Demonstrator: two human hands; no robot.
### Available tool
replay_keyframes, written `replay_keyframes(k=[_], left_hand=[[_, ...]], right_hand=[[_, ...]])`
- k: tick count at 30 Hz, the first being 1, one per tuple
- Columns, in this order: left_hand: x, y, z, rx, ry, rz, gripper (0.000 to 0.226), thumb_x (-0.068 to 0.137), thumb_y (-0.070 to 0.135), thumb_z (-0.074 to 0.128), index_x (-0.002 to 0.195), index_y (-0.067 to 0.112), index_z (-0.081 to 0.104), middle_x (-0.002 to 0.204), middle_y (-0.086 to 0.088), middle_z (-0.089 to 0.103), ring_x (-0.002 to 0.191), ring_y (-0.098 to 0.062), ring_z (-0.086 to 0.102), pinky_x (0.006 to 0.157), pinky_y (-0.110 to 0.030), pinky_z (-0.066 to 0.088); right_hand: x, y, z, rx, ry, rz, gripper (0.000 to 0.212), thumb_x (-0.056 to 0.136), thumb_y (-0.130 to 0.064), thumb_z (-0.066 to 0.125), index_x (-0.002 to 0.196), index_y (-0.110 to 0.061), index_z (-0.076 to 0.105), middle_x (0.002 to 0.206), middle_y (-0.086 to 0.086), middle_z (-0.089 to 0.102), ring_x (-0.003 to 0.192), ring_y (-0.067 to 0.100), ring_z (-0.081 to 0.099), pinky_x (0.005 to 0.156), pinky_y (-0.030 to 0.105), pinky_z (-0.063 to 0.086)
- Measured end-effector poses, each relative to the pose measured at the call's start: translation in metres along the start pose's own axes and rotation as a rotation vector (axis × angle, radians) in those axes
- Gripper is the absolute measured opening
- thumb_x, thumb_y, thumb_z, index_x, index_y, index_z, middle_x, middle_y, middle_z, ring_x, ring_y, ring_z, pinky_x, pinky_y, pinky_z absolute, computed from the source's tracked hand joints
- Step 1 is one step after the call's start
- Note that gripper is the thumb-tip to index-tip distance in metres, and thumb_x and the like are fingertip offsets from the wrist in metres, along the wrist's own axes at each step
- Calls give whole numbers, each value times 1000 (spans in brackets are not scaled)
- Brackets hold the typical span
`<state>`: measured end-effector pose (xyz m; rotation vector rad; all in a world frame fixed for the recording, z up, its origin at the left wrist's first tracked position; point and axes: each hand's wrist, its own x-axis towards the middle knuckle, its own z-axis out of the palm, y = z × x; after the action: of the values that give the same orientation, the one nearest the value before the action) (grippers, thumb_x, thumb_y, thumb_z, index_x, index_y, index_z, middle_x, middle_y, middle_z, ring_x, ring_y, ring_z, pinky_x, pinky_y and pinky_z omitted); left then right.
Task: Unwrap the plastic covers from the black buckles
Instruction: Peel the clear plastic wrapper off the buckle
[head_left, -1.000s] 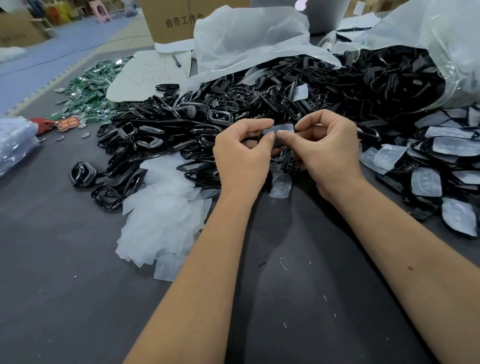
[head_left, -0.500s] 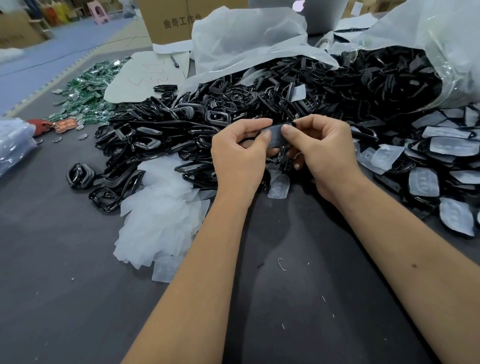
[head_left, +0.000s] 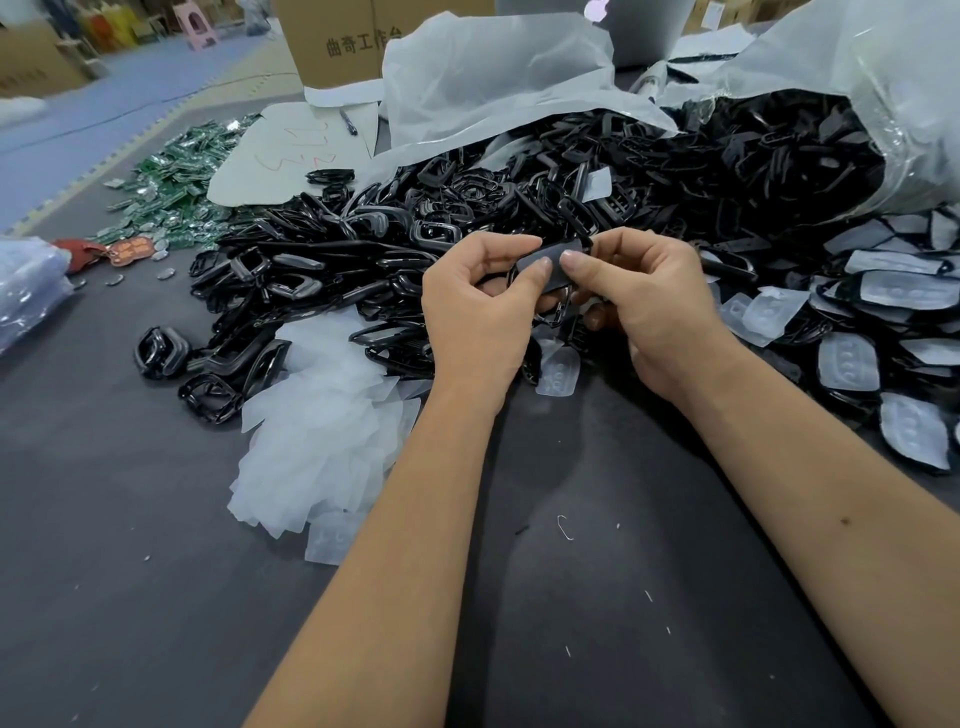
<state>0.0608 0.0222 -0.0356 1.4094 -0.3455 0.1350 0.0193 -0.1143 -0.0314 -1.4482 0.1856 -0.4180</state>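
A: Scanning from the left edge: clear bag (head_left: 26, 291) on the dark surface (head_left: 130, 597), then green packets (head_left: 176, 182), then a loose black buckle (head_left: 156, 351) lying apart from the main heap.

B: Centre-left?

A: Pile of peeled plastic covers (head_left: 317, 436), translucent white, just beside the unwrapped buckles (head_left: 322, 270).

B: Hands?

A: Left hand (head_left: 475, 312) fingers curled, thumb and forefinger pinching the grey film of the wrapped buckle (head_left: 553, 267). Right hand (head_left: 649, 306) pinches the same piece from the other side; thumbs nearly touching on the film. Piece held above the surface, in front of the heap.

B: Right side?

A: Large plastic sack (head_left: 883, 93) spilling black buckles; below it, still-covered buckles (head_left: 852, 358) near the right forearm. One empty cover (head_left: 557, 374) lies under the hands.
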Motion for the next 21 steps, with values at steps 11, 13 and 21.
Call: replay_keyframes(k=[11,13,21], left_hand=[[-1,1,0,-87,-63,-22,17,88,-7,73,91,9,74,86,-9,77,77,-20,77,66,-26,59],[0,2,0,-91,-69,-22,17,88,-8,73,90,9,74,85,-8,77,76,-19,77,65,-25,59],[4,-1,-4,-7,-41,-1,22,86,-9,74,88,14,76,82,-4,76,69,-17,75,62,-24,59]], right_hand=[[-2,-5,0,84,-45,21,18,95,-5,70,80,-14,66,81,10,70,71,26,64,48,23,44],[-2,-5,0,94,-44,22,15,96,-4,67,83,-11,66,84,16,68,75,33,62,46,24,44],[-1,8,7,-252,109,-142,17,102,-18,65,88,-10,72,79,18,68,48,13,59,39,26,46]])
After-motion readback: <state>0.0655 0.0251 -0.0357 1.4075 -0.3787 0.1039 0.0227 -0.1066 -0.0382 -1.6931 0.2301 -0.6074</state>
